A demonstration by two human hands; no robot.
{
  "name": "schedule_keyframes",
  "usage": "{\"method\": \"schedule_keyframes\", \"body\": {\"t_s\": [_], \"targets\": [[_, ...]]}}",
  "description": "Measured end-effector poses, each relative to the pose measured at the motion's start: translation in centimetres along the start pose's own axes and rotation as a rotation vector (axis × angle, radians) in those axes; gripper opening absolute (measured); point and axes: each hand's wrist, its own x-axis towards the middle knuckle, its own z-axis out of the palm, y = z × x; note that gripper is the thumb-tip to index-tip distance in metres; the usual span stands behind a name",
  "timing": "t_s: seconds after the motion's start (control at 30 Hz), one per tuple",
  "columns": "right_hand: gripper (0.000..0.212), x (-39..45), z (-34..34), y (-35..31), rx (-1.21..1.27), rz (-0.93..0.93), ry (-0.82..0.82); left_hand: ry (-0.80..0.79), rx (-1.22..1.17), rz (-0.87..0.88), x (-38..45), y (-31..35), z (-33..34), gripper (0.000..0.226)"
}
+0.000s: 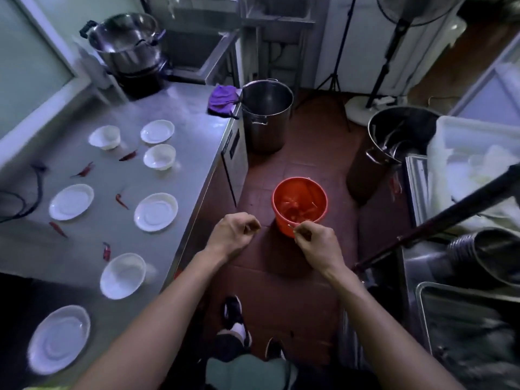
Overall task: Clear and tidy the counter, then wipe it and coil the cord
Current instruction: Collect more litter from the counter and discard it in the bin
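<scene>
Steel counter runs along the left side, far from cleared. Seven white dishes on it, well apart from one another: three bowls and four saucers. Six red chillies lie scattered between them. Purple cloth sits bunched at the far corner, overhanging the edge beside a tall steel pot that stands on the floor. Black cord loops loose at the left edge, uncoiled.

Orange bucket on the floor tiles, just ahead of both hands, with red scraps inside.

Left hand is loosely curled, fingers narrow; whether anything is in it I cannot tell. Right hand pinches a thin pale stem, thumb and forefinger closed on it, at the bucket's near rim.

Judgement: early stage, scraps going into the bucket.

Risks from here:
- Stem is over the rim rather than the opening; released there, it could land on the floor.
- Dishes are spread wide; reaching across for chillies could knock a bowl.
- Cloth overhangs the corner; a brush past could drop it.
- Wiping before the cord is lifted could snag it or drag it into dishes.
</scene>
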Motion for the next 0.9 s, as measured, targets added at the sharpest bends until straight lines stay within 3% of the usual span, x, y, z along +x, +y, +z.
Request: {"method": "schedule_keyframes", "body": {"t_s": [0.5, 0.9], "targets": [[0.008, 13.8, 5.6, -2.9, -0.138, 0.088, -0.104, -0.061, -0.059, -0.084, 13.1, -11.0, -1.7, 0.011], [0.009, 20.2, 5.5, -0.4, -0.128, 0.252, -0.048, -0.21, 0.04, -0.003, 22.3, -12.3, -0.1, 0.016]]}}
